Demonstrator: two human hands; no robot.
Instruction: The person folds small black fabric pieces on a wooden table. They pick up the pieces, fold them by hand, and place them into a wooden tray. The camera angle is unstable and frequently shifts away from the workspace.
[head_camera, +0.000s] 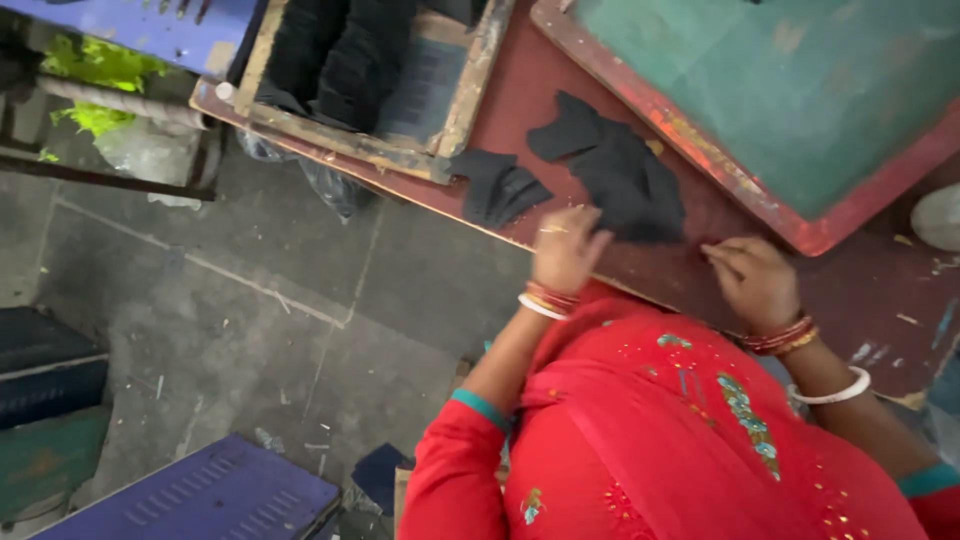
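— Head view: what do the trays hold?

— The wooden tray (455, 110) holds dark cloth stacks; the green tray (800, 235) is unclear.

— Your hands?

— My left hand (565, 250) lies flat, fingers spread, against the black fabric pieces (620, 175) on the red table (860, 290). My right hand (755, 280) pinches something unseen. Two piles.

fabric pieces (620, 170) on table (560, 80), frame (760, 110) right

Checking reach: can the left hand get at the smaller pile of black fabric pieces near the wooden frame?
Probably yes. The left hand rests on the table edge just beside the smaller black pile, and nothing lies between them; the larger black pile is off to the other side.
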